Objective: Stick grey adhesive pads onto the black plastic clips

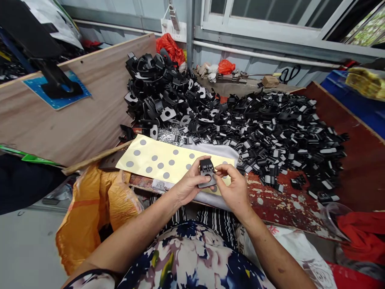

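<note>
My left hand (191,180) grips a small black plastic bracket (206,164) with a flat grey face and a round hole in it. At the bracket's right side my right hand (236,186) is closed, thumb and forefinger pinched against its edge. Whatever lies between those fingertips is too small to make out. Beneath both hands lies a pale yellow sheet (156,154) dotted with grey round stickers. Just behind the sheet, loose shiny metal pins (170,134) are scattered.
Large black curved parts (168,92) are heaped at the back left, and many small black clips (270,132) at the right. A wooden board (75,116) walls off the left side. An orange bag (90,208) hangs at the front left. Scissors (289,74) lie at the back.
</note>
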The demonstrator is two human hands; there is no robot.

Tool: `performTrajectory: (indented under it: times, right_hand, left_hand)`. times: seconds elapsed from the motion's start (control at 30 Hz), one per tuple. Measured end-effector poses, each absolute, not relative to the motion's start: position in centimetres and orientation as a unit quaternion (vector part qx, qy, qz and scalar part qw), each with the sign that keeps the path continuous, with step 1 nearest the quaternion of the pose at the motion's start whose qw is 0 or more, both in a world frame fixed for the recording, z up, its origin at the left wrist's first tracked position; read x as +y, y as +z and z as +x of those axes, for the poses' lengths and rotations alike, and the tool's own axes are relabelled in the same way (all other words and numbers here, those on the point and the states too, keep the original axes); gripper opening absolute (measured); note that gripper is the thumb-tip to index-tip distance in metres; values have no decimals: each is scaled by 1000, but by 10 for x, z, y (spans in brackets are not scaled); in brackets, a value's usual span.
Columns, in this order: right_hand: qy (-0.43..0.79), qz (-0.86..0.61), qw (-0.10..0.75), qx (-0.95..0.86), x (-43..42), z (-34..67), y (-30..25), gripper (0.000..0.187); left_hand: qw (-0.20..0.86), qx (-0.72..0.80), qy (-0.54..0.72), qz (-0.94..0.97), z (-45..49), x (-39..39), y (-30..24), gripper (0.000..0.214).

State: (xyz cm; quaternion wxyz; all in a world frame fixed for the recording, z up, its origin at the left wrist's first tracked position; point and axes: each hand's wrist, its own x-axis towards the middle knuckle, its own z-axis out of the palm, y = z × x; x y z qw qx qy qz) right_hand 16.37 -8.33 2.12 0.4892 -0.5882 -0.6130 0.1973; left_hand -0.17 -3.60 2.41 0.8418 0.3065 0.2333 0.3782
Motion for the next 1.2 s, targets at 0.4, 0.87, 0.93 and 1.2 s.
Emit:
performTrajectory:
  times: [0.4, 0.87, 0.93, 1.2]
  right_hand:
    - [204, -625, 464, -594, -98, 177, 26, 49]
    - [103, -555, 259, -784, -100, 159, -30, 55]
    - [84, -553, 221, -799, -101, 152, -38, 77]
    - [108, -514, 240, -816, -119, 154, -42, 52]
  left_hand:
    - [859, 229, 337, 310, -13, -52, 19, 73]
    - [542, 302, 562, 547, -90, 100, 136, 101]
    - [419, 342, 480, 690, -115, 99, 126, 94]
    - [81, 431, -70, 896, -189, -14, -16, 98]
